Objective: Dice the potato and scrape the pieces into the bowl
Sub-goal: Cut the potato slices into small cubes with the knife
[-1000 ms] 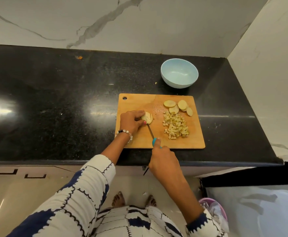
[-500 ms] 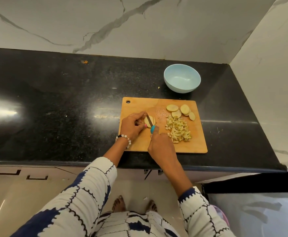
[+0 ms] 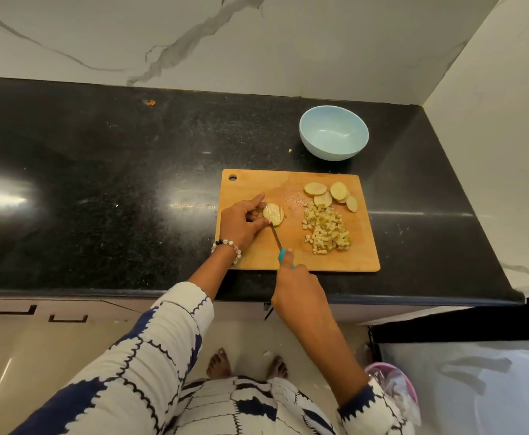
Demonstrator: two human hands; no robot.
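Fingertip cut risk, as I judged it.
My left hand (image 3: 241, 222) pinned the slice (image 3: 273, 214); right hand (image 3: 297, 288) gripped the knife (image 3: 276, 236), blade touching those fingers.

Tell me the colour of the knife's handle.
Teal blue; the knife handle shows just above the gripping right hand in the head view.
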